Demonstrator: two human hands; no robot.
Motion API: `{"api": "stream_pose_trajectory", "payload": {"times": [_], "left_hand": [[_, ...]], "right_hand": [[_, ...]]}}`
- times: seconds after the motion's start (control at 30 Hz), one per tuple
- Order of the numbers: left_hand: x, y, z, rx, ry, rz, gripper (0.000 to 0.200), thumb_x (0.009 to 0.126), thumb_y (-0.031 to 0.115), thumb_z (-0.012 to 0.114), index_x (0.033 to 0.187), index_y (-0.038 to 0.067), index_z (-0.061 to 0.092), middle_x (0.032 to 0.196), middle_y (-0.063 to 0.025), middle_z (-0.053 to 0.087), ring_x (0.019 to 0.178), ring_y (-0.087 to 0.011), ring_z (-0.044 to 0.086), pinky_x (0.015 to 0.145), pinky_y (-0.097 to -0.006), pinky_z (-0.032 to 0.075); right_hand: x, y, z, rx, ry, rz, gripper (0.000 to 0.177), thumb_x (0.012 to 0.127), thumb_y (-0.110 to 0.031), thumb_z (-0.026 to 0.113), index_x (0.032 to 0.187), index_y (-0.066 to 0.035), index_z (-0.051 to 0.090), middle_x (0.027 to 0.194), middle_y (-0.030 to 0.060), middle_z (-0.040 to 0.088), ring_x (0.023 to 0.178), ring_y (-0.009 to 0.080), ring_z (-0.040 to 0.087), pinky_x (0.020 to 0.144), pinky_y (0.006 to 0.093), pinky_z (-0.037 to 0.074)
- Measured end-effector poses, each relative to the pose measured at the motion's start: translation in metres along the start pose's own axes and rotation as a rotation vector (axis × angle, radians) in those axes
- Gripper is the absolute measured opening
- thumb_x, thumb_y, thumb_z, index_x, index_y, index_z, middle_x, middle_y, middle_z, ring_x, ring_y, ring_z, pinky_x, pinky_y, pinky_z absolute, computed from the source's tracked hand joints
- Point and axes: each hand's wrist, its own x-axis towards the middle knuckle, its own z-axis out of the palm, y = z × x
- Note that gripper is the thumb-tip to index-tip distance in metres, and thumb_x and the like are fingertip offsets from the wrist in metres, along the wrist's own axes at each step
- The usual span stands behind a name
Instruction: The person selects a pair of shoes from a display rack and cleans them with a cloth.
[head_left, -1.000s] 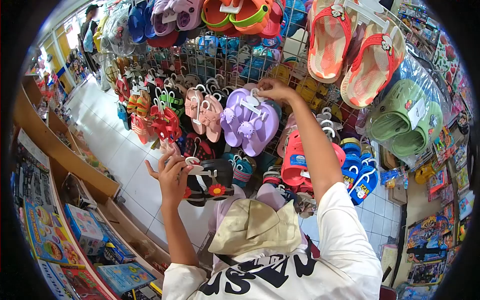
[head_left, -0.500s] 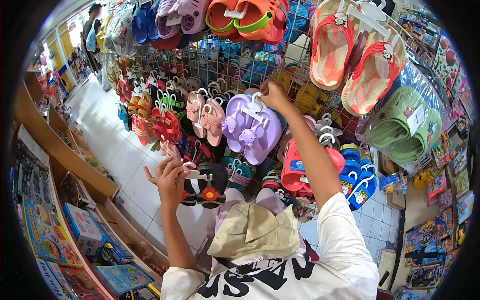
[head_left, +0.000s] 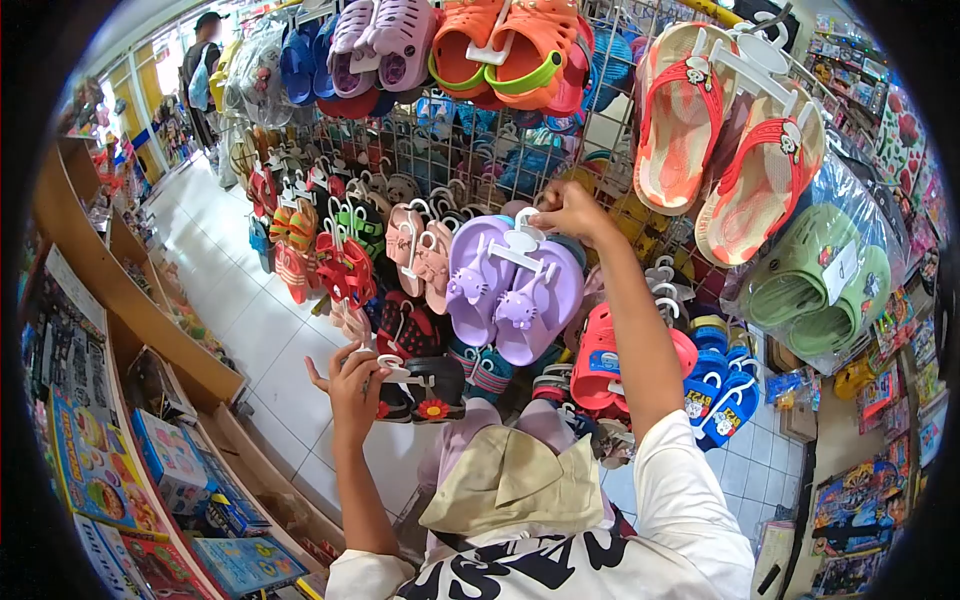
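My right hand (head_left: 572,215) is closed at the top hook of a white plastic hanger (head_left: 520,240) in front of the wire rack. From that hanger hangs a pair of purple slide sandals (head_left: 518,305) with cat-shaped ornaments on the straps. My left hand (head_left: 352,385), lower and to the left, grips another white hanger (head_left: 395,372). It carries a pair of black sandals (head_left: 436,392) with red flowers on them. Pink sandals (head_left: 420,250) hang just left of the purple pair. Red clogs (head_left: 598,355) hang to the right, partly behind my right forearm.
Orange clogs (head_left: 500,50), red-strapped flip-flops (head_left: 755,140) and bagged green clogs (head_left: 830,280) hang along the wire grid (head_left: 500,170). Blue sandals (head_left: 722,400) hang low at right. Wooden shelves (head_left: 150,320) with boxed goods line the left. A person (head_left: 200,75) stands far back left.
The view has shifted slightly, so the rack sits lower and further right. The purple sandals hang a little lower beneath my right hand. The black sandals are turned more toe-on in my left hand.
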Motion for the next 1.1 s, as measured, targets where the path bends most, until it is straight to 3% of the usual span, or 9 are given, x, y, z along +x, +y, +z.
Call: {"api": "stream_pose_trajectory", "payload": {"times": [0.1,0.43,0.53,0.63,0.7,0.77,0.9,1.03,1.1], "left_hand": [[0.000,0.000,0.002,-0.010,-0.008,-0.005,0.006,0.079,0.013,0.068,0.075,0.011,0.064,0.089,0.0035,0.063,0.113,-0.0194,0.052,0.109,-0.0550,-0.002],[0.046,-0.019,-0.051,0.000,0.198,-0.118,0.009,0.084,0.016,0.064,0.088,0.008,0.063,0.103,-0.0037,0.061,0.116,-0.0228,0.052,0.111,-0.0508,0.004],[0.098,-0.002,-0.051,0.027,0.248,-0.017,0.013,0.088,0.019,0.060,0.091,0.006,0.063,0.107,-0.0068,0.062,0.116,-0.0244,0.051,0.109,-0.0511,0.008],[0.149,0.020,-0.028,-0.035,0.186,0.073,0.015,0.089,0.019,0.059,0.093,0.005,0.063,0.110,-0.0080,0.062,0.113,-0.0259,0.052,0.106,-0.0515,0.013],[0.172,0.023,0.002,-0.005,0.221,0.204,0.015,0.088,0.017,0.059,0.091,0.003,0.063,0.102,-0.0097,0.063,0.103,-0.0283,0.054,0.098,-0.0450,0.028],[0.188,0.035,0.017,-0.211,0.003,0.215,0.016,0.087,0.017,0.059,0.087,0.001,0.062,0.090,-0.0112,0.061,0.093,-0.0297,0.055,0.086,-0.0375,0.038],[0.185,0.041,0.086,-0.121,0.051,0.227,0.018,0.087,0.019,0.060,0.079,0.003,0.062,0.078,-0.0111,0.059,0.081,-0.0324,0.054,0.075,-0.0403,0.039],[0.188,0.047,0.136,-0.259,-0.098,0.126,0.023,0.088,0.024,0.060,0.078,0.003,0.063,0.077,-0.0121,0.060,0.083,-0.0330,0.058,0.070,-0.0423,0.041],[0.193,0.050,0.152,-0.393,-0.109,0.145,0.025,0.088,0.024,0.060,0.079,0.000,0.062,0.075,-0.0163,0.060,0.074,-0.0358,0.058,0.065,-0.0441,0.042]], "right_hand": [[0.009,0.006,0.001,0.081,-0.104,-0.095,0.035,0.071,0.002,0.074,0.072,-0.007,0.040,0.072,0.0010,0.054,0.069,0.0085,0.055,0.058,0.0261,0.047],[-0.098,-0.003,0.072,-0.118,0.275,-0.286,0.035,0.078,0.001,0.068,0.071,-0.004,0.035,0.064,0.0039,0.047,0.060,0.0102,0.043,0.057,0.0281,0.041],[-0.139,-0.002,0.097,0.084,0.281,-0.243,0.022,0.080,0.008,0.057,0.073,0.000,0.038,0.067,0.0131,0.053,0.068,0.0200,0.063,0.063,0.0321,0.049],[-0.179,-0.014,0.108,0.119,0.292,-0.190,0.025,0.080,0.009,0.057,0.073,-0.001,0.035,0.071,0.0140,0.055,0.073,0.0224,0.065,0.066,0.0315,0.049],[-0.199,-0.016,0.111,0.069,0.272,-0.168,0.027,0.081,0.006,0.060,0.073,-0.001,0.035,0.072,0.0149,0.055,0.071,0.0271,0.063,0.065,0.0332,0.048],[-0.215,-0.016,0.116,0.097,0.249,-0.190,0.029,0.080,0.003,0.065,0.072,-0.001,0.037,0.074,0.0119,0.057,0.065,0.0206,0.053,0.060,0.0297,0.045],[-0.239,-0.023,0.118,0.080,0.165,-0.230,0.029,0.079,0.003,0.067,0.071,0.000,0.039,0.077,0.0098,0.057,0.060,0.0192,0.047,0.057,0.0290,0.042],[-0.245,-0.030,0.112,0.123,0.084,-0.193,0.015,0.079,0.004,0.060,0.080,0.002,0.045,0.079,0.0160,0.054,0.074,0.0358,0.053,0.066,0.0386,0.044],[-0.245,-0.027,0.111,0.117,0.076,-0.209,0.013,0.079,0.005,0.059,0.080,0.003,0.046,0.080,0.0162,0.053,0.076,0.0357,0.054,0.067,0.0389,0.044]]}}
